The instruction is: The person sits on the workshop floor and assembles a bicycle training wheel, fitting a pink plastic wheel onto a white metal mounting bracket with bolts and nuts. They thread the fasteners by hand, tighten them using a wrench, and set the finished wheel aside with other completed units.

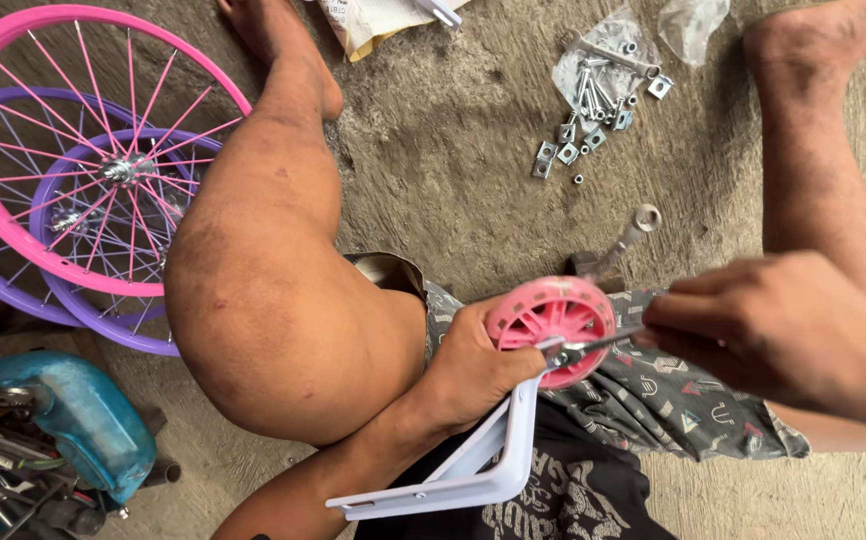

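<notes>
Pink training wheel (551, 322) half hidden by left hand (473, 365); hub unclear.

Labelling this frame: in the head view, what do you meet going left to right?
Blue bicycle frame part → pink spoked wheel rim → left hand → small pink plastic training wheel → clear bag of silver bolts and nuts → right hand. The white metal bracket overlaps the left hand, so it is left out.
</notes>
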The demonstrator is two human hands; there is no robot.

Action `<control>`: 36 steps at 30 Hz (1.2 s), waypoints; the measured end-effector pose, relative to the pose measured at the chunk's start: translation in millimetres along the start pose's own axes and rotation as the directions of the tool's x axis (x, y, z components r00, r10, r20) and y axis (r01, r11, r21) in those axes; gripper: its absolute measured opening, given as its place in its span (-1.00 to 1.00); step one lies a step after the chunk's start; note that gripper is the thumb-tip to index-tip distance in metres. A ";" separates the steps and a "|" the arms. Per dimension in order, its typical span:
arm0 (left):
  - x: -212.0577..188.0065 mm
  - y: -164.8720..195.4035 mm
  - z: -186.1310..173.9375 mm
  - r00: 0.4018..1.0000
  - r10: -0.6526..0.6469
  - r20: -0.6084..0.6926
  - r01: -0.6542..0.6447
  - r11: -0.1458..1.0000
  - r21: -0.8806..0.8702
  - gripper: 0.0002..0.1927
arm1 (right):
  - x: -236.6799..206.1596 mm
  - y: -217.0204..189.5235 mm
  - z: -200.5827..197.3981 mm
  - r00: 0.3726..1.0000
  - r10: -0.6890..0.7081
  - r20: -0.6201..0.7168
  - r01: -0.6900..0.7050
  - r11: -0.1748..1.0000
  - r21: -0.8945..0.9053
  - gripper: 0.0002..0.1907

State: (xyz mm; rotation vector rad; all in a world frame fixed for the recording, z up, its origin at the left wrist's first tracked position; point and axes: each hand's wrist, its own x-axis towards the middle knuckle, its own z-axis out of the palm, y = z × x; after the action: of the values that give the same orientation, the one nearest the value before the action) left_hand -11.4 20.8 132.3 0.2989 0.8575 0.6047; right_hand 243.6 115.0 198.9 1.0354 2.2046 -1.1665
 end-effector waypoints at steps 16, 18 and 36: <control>0.3 19.4 12.5 0.943 -0.102 0.317 0.090 0.995 0.052 -0.47 | -25.0 5.8 18.0 0.987 -0.136 -0.080 0.129 0.988 -0.086 -0.67; 0.8 18.0 13.9 0.961 -0.088 0.262 0.080 0.996 0.040 -0.44 | -24.5 5.4 17.8 0.994 -0.088 -0.061 0.081 0.991 -0.108 -0.66; 11.8 2.5 7.5 1.000 -0.002 0.016 -0.002 0.972 0.235 -0.48 | -38.6 5.6 34.9 0.973 0.008 -0.232 -0.043 0.989 -0.145 -0.71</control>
State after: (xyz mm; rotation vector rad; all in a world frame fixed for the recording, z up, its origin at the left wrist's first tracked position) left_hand -0.6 29.9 130.9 0.5178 0.9146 0.5001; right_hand 273.2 71.9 202.5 1.1827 2.4060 -0.8916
